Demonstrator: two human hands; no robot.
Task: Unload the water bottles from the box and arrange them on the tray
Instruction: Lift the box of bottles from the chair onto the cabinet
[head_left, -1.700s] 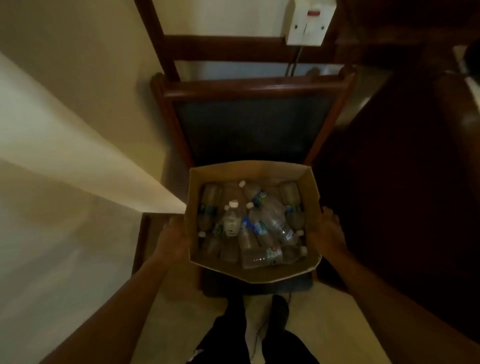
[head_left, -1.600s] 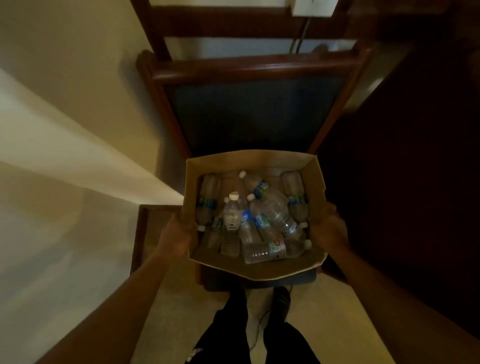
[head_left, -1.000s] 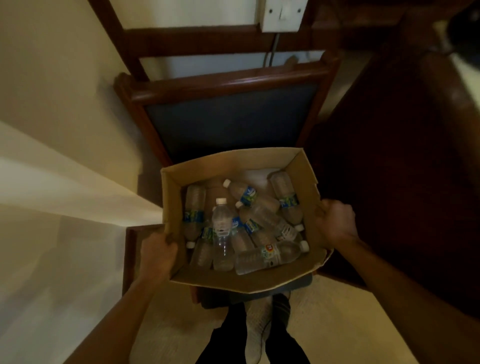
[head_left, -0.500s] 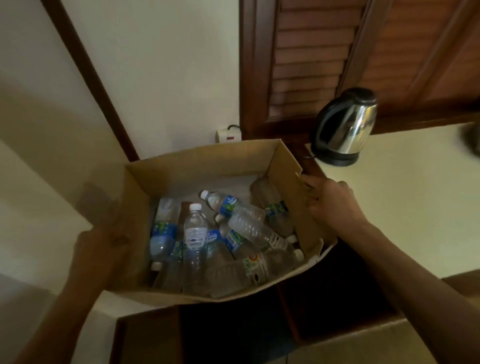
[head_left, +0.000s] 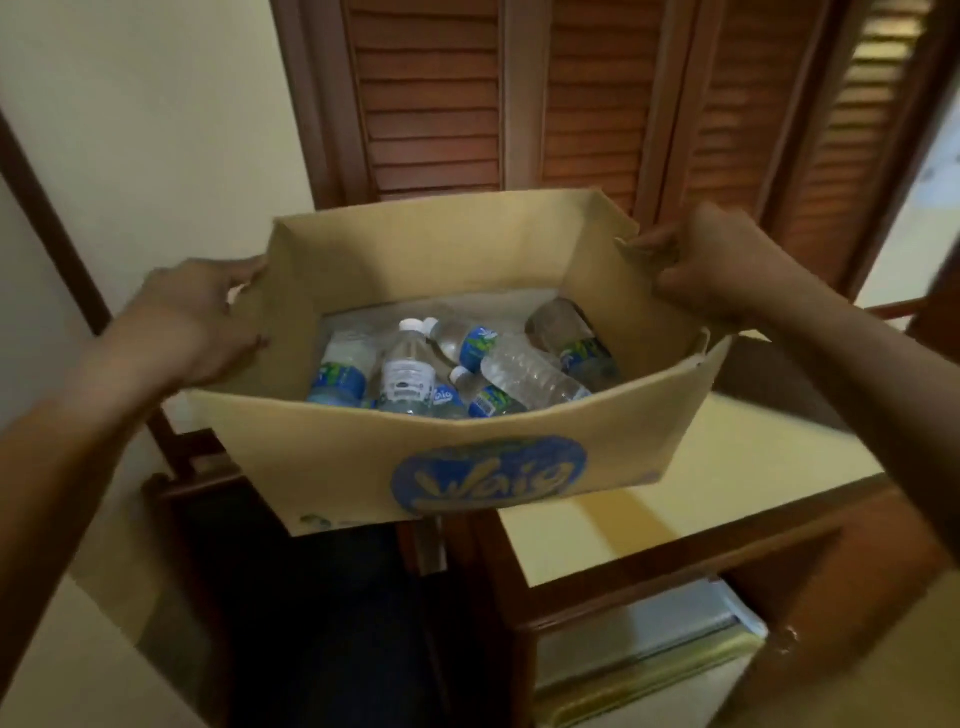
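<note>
I hold an open cardboard box (head_left: 322, 462) up at chest height, a blue round logo on its near wall. Several clear plastic water bottles (head_left: 524, 371) with white caps and blue-green labels lie jumbled inside; one bottle (head_left: 408, 376) stands upright. My left hand (head_left: 192, 317) grips the box's left wall. My right hand (head_left: 722, 260) clasps the right wall at its top edge. No tray is in view.
A cream countertop (head_left: 675, 483) with a wooden edge lies under the box's right side. Brown louvred shutters (head_left: 545, 98) fill the wall behind. A dark chair seat (head_left: 322, 613) sits below. A small white fridge (head_left: 639, 660) stands under the counter.
The box has been lifted off the chair and raised, swinging right over the counter. The view has tilted up; the kettle seen half a second ago is out of sight.
</note>
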